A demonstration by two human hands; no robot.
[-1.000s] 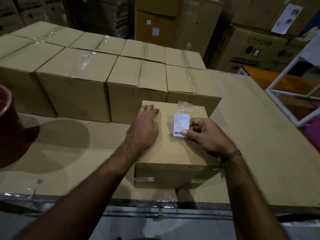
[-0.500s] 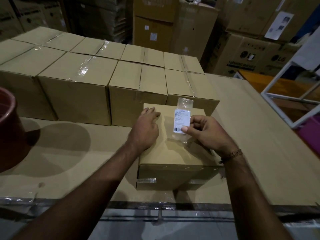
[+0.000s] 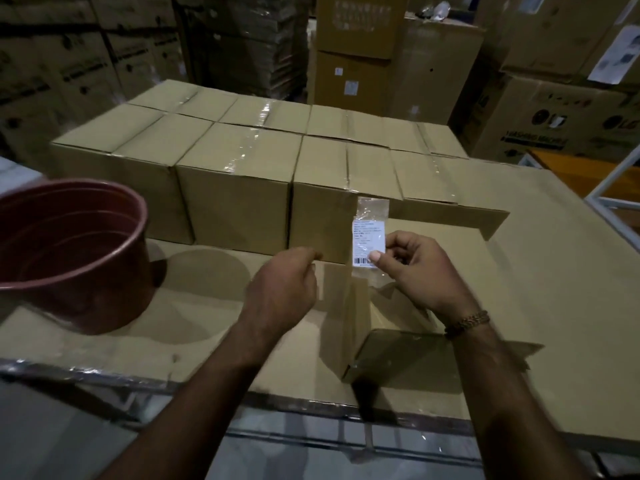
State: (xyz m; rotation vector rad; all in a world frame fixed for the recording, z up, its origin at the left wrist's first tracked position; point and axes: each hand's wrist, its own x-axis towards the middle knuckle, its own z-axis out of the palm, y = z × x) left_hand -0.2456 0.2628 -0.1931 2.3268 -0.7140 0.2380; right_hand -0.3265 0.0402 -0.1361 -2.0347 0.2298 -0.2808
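The right hand (image 3: 426, 275) held a white barcode label (image 3: 369, 242) upright, above the far part of a small cardboard box (image 3: 398, 358). Its grip was a tight pinch: the thumb pressed on the label's lower right corner, with the fingers curled behind it. A strip of clear film showed above and below the printed part. A beaded bracelet (image 3: 467, 322) sat on that wrist.

The left hand (image 3: 282, 289) hovered just left of the label, over the box's left edge. Its fingers were curled in toward the thumb. Motion blur hid whether that grip had anything in it, so I could not tell.

The small box stood on the counter (image 3: 554, 271) near its front edge. It was right in front of a block of taped cartons (image 3: 235, 195) set in 2 rows. A red bucket (image 3: 76, 251) stood on the counter to the left, well apart from the box. Large printed cartons (image 3: 540, 119) were stacked behind the counter, in dim light.
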